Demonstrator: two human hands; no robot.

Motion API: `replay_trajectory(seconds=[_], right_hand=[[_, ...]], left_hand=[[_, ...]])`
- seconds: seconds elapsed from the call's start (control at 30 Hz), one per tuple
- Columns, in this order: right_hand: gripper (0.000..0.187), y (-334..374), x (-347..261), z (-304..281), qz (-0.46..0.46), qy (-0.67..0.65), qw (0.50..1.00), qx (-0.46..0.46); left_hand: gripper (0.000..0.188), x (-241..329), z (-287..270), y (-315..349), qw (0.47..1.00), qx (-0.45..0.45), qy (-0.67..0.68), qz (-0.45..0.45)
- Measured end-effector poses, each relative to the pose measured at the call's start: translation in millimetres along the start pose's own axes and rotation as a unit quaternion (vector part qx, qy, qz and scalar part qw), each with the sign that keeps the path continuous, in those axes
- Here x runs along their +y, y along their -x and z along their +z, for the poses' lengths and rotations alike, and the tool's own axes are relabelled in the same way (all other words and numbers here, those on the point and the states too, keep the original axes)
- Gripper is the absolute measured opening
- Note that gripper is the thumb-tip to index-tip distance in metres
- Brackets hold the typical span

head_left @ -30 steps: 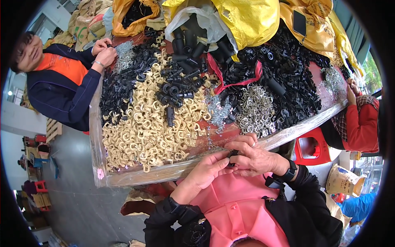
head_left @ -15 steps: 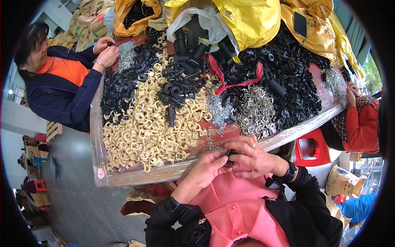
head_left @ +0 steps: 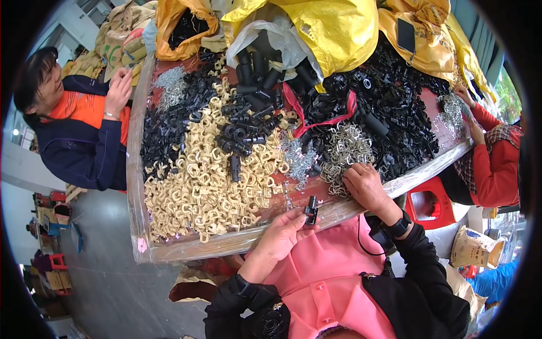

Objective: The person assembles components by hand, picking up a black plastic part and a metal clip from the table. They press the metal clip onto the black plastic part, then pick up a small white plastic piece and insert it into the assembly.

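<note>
Near the table's front edge my left hand (head_left: 286, 233) pinches a small black plastic fitting (head_left: 311, 210), held upright between thumb and fingers. Further right, my right hand (head_left: 367, 185) has its fingers curled down onto the near edge of a pile of bent silver wire clips (head_left: 351, 146). Its fingertips are partly hidden, so what they pinch does not show. Left of the clips lies a small heap of fine silver metal pieces (head_left: 299, 158). A broad pile of beige plastic clips (head_left: 197, 195) spreads to the left of my left hand.
Black plastic parts (head_left: 403, 107) cover the table's right half. Yellow bags (head_left: 333, 34) and a phone (head_left: 406, 35) lie along the back. A red strap (head_left: 299, 116) crosses the middle. One person (head_left: 84, 130) sits at left, another (head_left: 491, 152) at right. A red stool (head_left: 432, 204) stands below.
My right hand has left the black fitting and moved right and forward onto the wire clips. My left hand keeps the fitting, now upright. The person at left has raised their hands from the table.
</note>
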State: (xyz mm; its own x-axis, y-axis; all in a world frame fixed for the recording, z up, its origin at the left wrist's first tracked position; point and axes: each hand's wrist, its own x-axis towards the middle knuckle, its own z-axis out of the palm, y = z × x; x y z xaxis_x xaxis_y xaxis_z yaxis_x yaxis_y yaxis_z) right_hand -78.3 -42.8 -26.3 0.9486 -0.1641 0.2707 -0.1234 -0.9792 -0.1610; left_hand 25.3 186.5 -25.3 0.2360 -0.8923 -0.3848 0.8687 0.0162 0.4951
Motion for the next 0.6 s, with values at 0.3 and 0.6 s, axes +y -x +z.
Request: replay_trajectory(seconds=[0.3,0.6], right_hand=[[0.010,0,6,-11,0.184,-0.350,0.913,0.102],[0.014,1,4,-17,0.251,-0.569,0.783,0.017]], left_hand=[[0.029,-1,-2,-2,1.000,-0.015,0.003,0.001],[0.030,1,3,-7,1.000,-0.018,0.006,0.017]])
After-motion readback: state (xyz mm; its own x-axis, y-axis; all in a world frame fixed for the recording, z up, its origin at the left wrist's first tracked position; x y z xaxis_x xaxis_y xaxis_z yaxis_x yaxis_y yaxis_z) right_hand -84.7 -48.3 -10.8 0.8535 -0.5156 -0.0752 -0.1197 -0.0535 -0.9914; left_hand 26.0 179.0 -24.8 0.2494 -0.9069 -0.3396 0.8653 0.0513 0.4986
